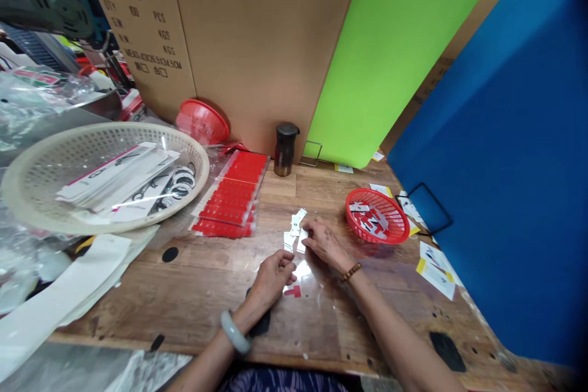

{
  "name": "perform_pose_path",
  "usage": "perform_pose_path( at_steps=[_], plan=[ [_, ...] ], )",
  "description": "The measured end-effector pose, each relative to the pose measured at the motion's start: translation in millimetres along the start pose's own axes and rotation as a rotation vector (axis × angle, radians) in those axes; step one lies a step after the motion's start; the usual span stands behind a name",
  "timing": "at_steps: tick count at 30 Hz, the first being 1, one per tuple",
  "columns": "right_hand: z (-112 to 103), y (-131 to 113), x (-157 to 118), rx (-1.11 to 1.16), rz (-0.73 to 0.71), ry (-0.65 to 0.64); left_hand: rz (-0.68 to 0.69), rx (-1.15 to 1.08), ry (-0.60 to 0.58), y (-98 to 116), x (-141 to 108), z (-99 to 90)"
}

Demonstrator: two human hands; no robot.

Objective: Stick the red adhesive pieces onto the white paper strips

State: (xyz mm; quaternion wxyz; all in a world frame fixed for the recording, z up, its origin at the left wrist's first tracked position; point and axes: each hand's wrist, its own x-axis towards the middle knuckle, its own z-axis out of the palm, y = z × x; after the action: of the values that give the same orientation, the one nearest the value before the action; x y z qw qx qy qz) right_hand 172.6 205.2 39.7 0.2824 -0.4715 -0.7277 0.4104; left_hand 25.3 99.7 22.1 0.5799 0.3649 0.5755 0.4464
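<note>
White cards [295, 225] lie left of the red basket [391, 214]. Right hand [325, 242]: fingers set narrow at a card's edge; grip cannot be confirmed. Left hand [274, 278]: fingers curled, contents not discernible. Cards appear light, stiff, likely slippery; pinch by opposite edges.

Between the red sheets [232, 190] and red basket [395, 220] we can pass our right hand [325, 241] over the table [197, 294]; the dark bottle [285, 150] and cardboard [257, 43] block us ahead, the blue panel [496, 165] rightward.
</note>
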Motion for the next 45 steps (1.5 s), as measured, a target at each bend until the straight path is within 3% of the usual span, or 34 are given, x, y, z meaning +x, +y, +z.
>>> perform_pose_path(
  at_steps=[6, 12, 14, 17, 20, 23, 29, 33, 38, 45],
  plan=[
    [-2, 7, 6, 0.078, 0.084, -0.075, 0.007, -0.018, 0.017, -3, 1, 1.3],
    [-21, -17, -22, 0.301, 0.098, -0.047, -0.046, -0.104, 0.027, 12, -7, 1.2],
    [-25, -26, -38, 0.415, 0.056, -0.021, -0.129, -0.251, -0.024, 22, -12, 1.3],
    [-24, -34, -63, 0.47, -0.037, -0.051, -0.303, -0.511, -0.22, 36, -22, 0.6],
    [-19, -34, -83, 0.467, -0.133, -0.083, -0.355, -0.614, -0.317, 42, -30, -1.1],
    [-11, -28, -97, 0.496, -0.11, -0.067, -0.352, -0.599, -0.256, 40, -36, -2.6],
    [4, -20, -115, 0.633, 0.129, -0.046, -0.32, -0.481, -0.139, 38, -43, -0.7],
    [8, -21, -121, 0.627, 0.162, -0.031, -0.305, -0.461, -0.089, 39, -47, 2.3],
    [8, -18, -125, 0.522, 0.087, -0.002, -0.307, -0.457, -0.106, 41, -51, 3.1],
    [14, -17, -129, 0.467, 0.056, -0.012, -0.418, -0.439, -0.209, 44, -56, -1.7]
  ],
)
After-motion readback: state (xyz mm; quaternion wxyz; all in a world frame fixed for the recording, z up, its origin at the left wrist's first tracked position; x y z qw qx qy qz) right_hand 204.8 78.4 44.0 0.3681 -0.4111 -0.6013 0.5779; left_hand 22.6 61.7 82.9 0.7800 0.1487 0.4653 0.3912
